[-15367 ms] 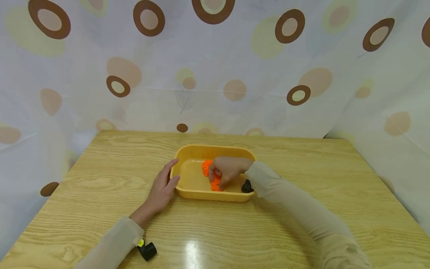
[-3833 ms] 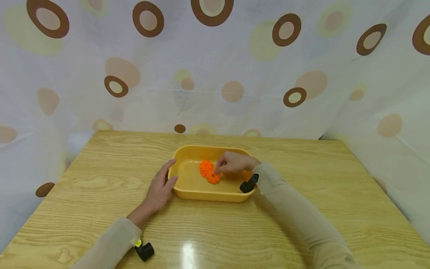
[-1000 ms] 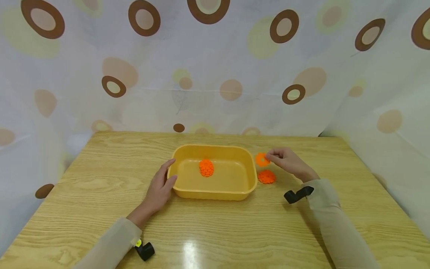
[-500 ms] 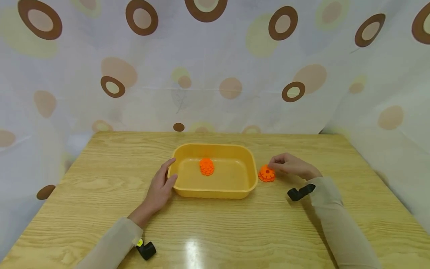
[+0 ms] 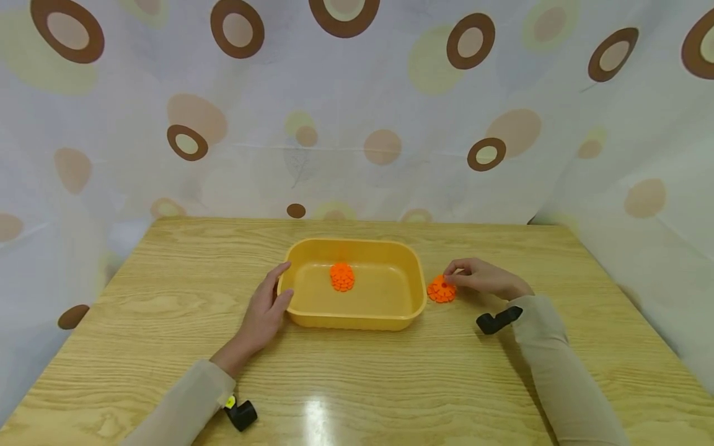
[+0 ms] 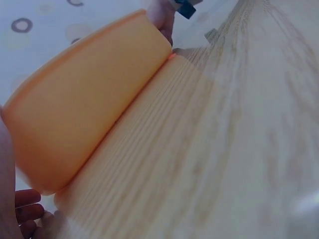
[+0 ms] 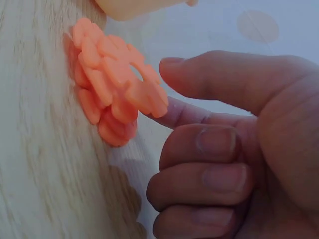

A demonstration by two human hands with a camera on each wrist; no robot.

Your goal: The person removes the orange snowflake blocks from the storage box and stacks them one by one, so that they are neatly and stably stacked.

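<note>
In the head view, my left hand (image 5: 262, 316) holds the left end of a yellow plastic tub (image 5: 357, 323), thumb and forefinger at its rim. Within the tub lies a small heap of orange notched discs (image 5: 342, 277). Just right of the tub, my right hand (image 5: 485, 277) is at another stack of orange notched discs (image 5: 440, 292) on the table. The right wrist view shows the topmost orange disc (image 7: 117, 69) tilted, its edge between my thumb (image 7: 199, 74) and forefinger. My other right fingers (image 7: 199, 181) are curled in.
A wood-grain table (image 5: 368, 384) carries everything. Behind it hangs a pale curtain (image 5: 346, 179) with brown and beige circles. Black wrist cameras stick out from both cuffs, the left camera (image 5: 242, 415) low over the table and the right camera (image 5: 498, 320) beside the stack.
My right hand has carried an orange disc out of the tub and lowered it onto the stack on the right. The heap in the tub is smaller. My left hand has stayed put.
</note>
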